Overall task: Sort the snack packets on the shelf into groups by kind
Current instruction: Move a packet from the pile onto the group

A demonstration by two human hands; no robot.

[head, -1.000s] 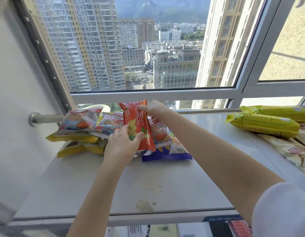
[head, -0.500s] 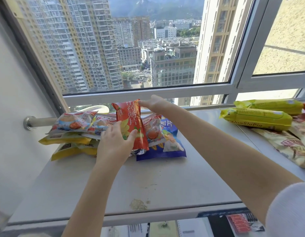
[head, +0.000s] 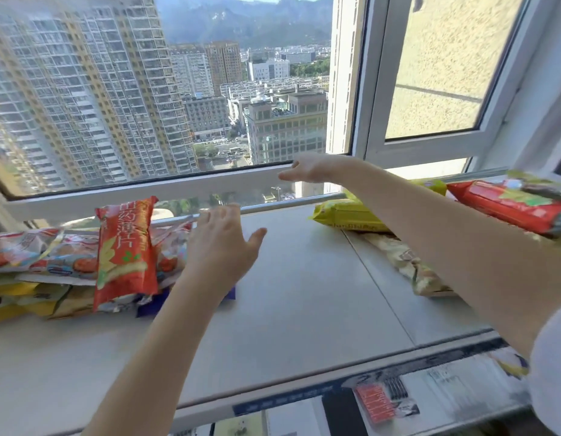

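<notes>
An orange-red chip packet [head: 126, 251] lies atop a heap of snack packets [head: 40, 256] at the left of the grey shelf [head: 288, 303]. My left hand [head: 224, 243] hovers just right of that heap, fingers spread, holding nothing. My right hand [head: 310, 168] is raised before the window frame, fingers loosely extended and empty. At the right lie a yellow packet [head: 348, 215], a red packet [head: 512, 206] and a pale patterned packet [head: 411, 262]. A blue packet [head: 153, 305] peeks out beneath the left heap.
A metal rail [head: 288, 201] runs along the shelf's back edge under the window. Below the shelf's front edge are papers and a red booklet [head: 376, 401]. A seam [head: 376, 284] divides the shelf surface at right.
Both hands have let go of the orange-red packet, which now rests on the left heap. The right hand rose toward the window and the left drew off rightward. The view shifted right.
</notes>
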